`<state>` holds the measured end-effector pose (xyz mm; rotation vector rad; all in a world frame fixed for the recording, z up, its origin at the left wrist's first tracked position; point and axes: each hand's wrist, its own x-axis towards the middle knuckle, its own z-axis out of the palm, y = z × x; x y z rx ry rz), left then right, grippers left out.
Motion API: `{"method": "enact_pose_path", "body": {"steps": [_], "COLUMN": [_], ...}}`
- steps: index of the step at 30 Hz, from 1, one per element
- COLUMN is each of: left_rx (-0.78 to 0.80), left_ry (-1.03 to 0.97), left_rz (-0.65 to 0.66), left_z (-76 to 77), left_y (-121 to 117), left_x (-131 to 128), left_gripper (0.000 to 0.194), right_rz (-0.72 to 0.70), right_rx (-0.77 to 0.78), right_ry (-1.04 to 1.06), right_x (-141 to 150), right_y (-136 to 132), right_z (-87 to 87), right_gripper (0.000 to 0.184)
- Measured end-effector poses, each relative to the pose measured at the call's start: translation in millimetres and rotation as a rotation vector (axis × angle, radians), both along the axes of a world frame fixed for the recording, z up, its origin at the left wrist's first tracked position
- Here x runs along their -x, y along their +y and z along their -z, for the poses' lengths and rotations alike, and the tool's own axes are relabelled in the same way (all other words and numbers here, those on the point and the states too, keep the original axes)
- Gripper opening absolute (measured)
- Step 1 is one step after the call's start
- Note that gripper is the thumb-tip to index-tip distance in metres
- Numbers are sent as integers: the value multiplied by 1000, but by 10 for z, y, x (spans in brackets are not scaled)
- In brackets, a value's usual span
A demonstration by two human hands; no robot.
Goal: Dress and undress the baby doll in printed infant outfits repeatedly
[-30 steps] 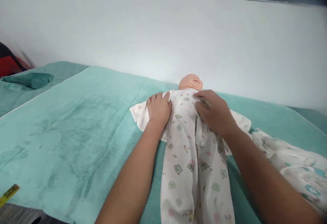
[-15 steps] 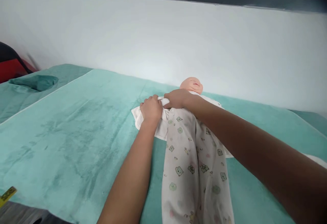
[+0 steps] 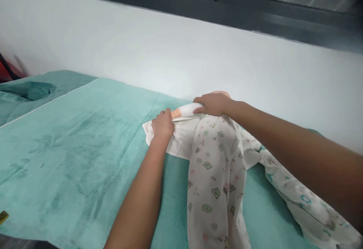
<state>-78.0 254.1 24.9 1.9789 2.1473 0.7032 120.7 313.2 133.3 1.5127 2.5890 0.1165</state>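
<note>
A baby doll (image 3: 221,93) lies near the wall, its head mostly hidden behind my right hand (image 3: 211,104). That hand is closed round the doll's upper arm, where a plain white sleeve (image 3: 188,109) covers it. The bare forearm of the doll (image 3: 176,113) runs from the sleeve toward my left hand (image 3: 163,125). My left fingers are closed on the white sleeve of a printed baby romper (image 3: 210,165), at the end of the doll's arm; its hand is hidden there. The romper, with green bear prints, spreads over the doll's body, its legs reaching toward me.
A second white cloth with teal prints (image 3: 303,199) lies at the right, partly under my forearm. Teal bedding (image 3: 85,158) covers the surface up to the white wall (image 3: 127,44). A yellow strip (image 3: 3,216) shows at the lower left edge.
My right hand went from the romper's chest to the left sleeve, then back rightward onto the doll's upper arm. The doll's forearm has come into sight. My left hand shifted slightly left.
</note>
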Motion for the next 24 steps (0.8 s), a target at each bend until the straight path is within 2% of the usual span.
{"method": "enact_pose_path", "body": {"steps": [4, 6, 8, 12, 16, 18, 20, 22, 24], "left_rx": [-141, -123, -40, 29, 11, -7, -54, -130, -221], "left_ry": [113, 127, 122, 126, 142, 152, 170, 183, 149], "left_rz": [53, 18, -35, -94, -120, -124, -122, -87, 14], "left_z": [-29, -11, 17, 64, 99, 114, 113, 81, 9], "left_y": [-27, -11, 12, 44, 48, 35, 4, -52, -128], "left_x": [-20, 1, 32, 53, -4, -49, -104, -174, -270], "left_gripper": [36, 30, 29, 38, 50, 56, 62, 66, 65], "right_rz": [-2, -6, -3, 134, 324, 339, 326, 350, 402], "right_rx": [103, 103, 43, -120, -193, -269, -348, -409, -459], "right_ry": [136, 251, 407, 784, 1034, 1017, 893, 762, 680], "right_x": [184, 235, 208, -125, -697, -949, -1106, -1156, -1131], "right_y": [-58, -43, -30, -155, -487, -620, -685, -697, -685], "right_z": [192, 302, 391, 592, 1041, 1302, 1485, 1551, 1526], "right_gripper": [40, 39, 38, 33, 41, 44, 46, 47, 47]}}
